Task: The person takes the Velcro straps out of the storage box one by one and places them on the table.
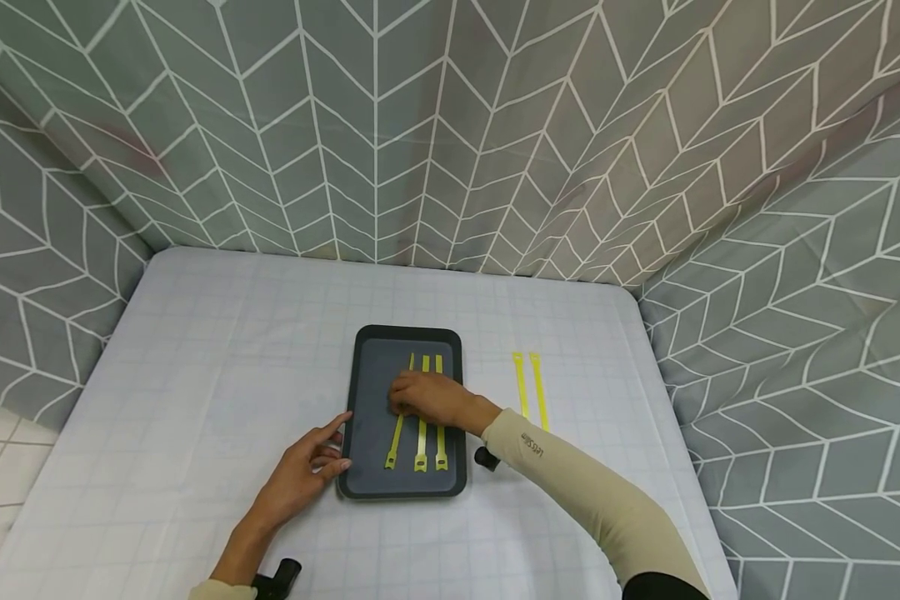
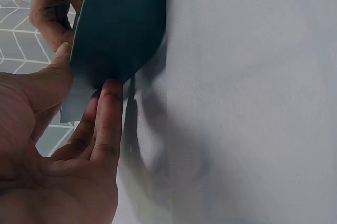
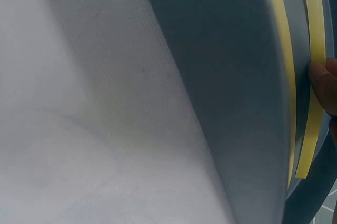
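A dark grey tray (image 1: 371, 483) lies on the table with three yellow slotted cable straps in it. My right hand (image 1: 431, 398) reaches over the tray and pinches the leftmost strap (image 1: 396, 442), which slants and turns edge-on at its top. The middle strap (image 1: 422, 446) and the right strap (image 1: 440, 446) lie roughly parallel, partly hidden under the hand. In the right wrist view, fingertips meet a yellow strap (image 3: 315, 19). My left hand (image 1: 300, 475) holds the tray's left rim; the left wrist view shows thumb and fingers around the tray edge (image 2: 118, 24).
Two more yellow straps (image 1: 538, 387) lie on the white-covered table (image 1: 195, 375) right of the tray, their lower ends near my right forearm. Grey patterned curtains (image 1: 420, 125) border the table's back and sides.
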Tool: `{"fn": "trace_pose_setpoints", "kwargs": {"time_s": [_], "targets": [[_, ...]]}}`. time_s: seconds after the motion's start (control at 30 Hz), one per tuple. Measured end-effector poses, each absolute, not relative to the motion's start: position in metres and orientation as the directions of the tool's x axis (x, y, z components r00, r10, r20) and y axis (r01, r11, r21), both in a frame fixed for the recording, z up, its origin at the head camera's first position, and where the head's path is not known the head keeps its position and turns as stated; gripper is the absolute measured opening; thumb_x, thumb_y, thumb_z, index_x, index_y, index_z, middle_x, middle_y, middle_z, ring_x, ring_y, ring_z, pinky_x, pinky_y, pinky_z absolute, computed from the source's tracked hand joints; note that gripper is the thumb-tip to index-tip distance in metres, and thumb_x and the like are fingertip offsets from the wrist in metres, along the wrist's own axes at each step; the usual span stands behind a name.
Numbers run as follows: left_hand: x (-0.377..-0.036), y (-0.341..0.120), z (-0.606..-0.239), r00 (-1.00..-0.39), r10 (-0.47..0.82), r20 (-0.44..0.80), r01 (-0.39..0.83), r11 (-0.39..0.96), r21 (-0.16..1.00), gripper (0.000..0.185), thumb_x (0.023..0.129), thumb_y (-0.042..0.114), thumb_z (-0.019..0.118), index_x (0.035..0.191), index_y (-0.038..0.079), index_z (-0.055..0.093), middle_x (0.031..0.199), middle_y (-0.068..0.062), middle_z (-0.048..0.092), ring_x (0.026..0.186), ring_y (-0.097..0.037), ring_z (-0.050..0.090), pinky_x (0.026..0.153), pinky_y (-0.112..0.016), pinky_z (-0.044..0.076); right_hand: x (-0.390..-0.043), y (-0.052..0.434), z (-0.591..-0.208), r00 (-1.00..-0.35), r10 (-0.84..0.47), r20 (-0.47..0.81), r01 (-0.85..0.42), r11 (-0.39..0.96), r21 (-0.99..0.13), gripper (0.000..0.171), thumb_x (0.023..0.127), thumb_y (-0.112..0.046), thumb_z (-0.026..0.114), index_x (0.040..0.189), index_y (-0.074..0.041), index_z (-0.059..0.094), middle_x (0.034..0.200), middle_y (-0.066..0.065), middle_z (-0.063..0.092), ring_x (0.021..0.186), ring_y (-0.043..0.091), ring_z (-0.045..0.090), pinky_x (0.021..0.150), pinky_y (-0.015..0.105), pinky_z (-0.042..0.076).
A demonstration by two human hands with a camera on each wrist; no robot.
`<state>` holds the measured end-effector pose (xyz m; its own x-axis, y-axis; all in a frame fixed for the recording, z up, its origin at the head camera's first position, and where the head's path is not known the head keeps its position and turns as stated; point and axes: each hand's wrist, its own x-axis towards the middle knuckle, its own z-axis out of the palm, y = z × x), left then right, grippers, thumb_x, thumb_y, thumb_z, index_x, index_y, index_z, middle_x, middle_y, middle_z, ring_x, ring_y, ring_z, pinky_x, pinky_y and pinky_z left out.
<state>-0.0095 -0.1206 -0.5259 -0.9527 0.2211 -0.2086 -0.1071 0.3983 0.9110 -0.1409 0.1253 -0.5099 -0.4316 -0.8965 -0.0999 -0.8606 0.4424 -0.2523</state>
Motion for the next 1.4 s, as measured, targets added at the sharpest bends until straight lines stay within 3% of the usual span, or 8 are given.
{"fn": "trace_pose_setpoints", "kwargs": {"time_s": [0.23,0.77,1.0,1.2,1.4], "targets": [[-0.009,-0.120,-0.527,-0.949,0.234,-0.210,-0.110,0.378,0.919,0.074,0.089,0.003,0.074,0.154,0.016,0.042,0.122,-0.015,0.056,0.098,-0.018,0.062,0.086,-0.028,0.057,-0.137,0.127,-0.509,-0.416,-0.906,-0.074,-0.885,0.422,-0.197,0.009,0.096,-0.018,0.068,0.102,-0.020,0.075,0.110,-0.007,0.069,0.106,0.009,0.060,0.089,0.018,0.053],[-0.008,-0.121,-0.528,-0.956,0.229,-0.181,-0.083,0.383,0.920,0.074,0.088,0.003,0.075,0.153,0.015,0.043,0.119,-0.014,0.057,0.096,-0.017,0.063,0.085,-0.027,0.057,-0.142,0.133,-0.493,-0.425,-0.902,0.076,-0.888,0.399,-0.229,0.009,0.095,-0.014,0.070,0.101,-0.019,0.074,0.103,-0.007,0.068,0.098,0.009,0.059,0.086,0.021,0.053],[-0.008,-0.121,-0.528,-0.957,0.230,-0.177,-0.080,0.377,0.923,0.073,0.088,0.003,0.074,0.153,0.015,0.043,0.120,-0.014,0.057,0.096,-0.017,0.062,0.085,-0.027,0.057,-0.141,0.139,-0.486,-0.423,-0.893,0.151,-0.881,0.367,-0.298,0.009,0.096,-0.007,0.068,0.100,-0.014,0.072,0.101,-0.003,0.068,0.094,0.011,0.058,0.083,0.022,0.053],[-0.008,-0.120,-0.527,-0.956,0.218,-0.198,-0.105,0.376,0.921,0.073,0.089,0.003,0.074,0.153,0.016,0.043,0.121,-0.014,0.057,0.097,-0.017,0.061,0.084,-0.026,0.057,-0.142,0.150,-0.484,-0.475,-0.864,0.167,-0.844,0.395,-0.362,0.008,0.098,-0.007,0.064,0.101,-0.012,0.070,0.101,-0.001,0.066,0.097,0.013,0.058,0.088,0.023,0.051],[-0.008,-0.121,-0.526,-0.957,0.222,-0.186,-0.092,0.377,0.922,0.072,0.089,0.003,0.074,0.153,0.015,0.043,0.121,-0.015,0.057,0.097,-0.017,0.062,0.084,-0.027,0.057,-0.144,0.161,-0.477,-0.522,-0.833,0.184,-0.812,0.418,-0.408,0.006,0.096,-0.007,0.066,0.100,-0.011,0.070,0.100,-0.001,0.066,0.094,0.014,0.059,0.085,0.025,0.052]]}}
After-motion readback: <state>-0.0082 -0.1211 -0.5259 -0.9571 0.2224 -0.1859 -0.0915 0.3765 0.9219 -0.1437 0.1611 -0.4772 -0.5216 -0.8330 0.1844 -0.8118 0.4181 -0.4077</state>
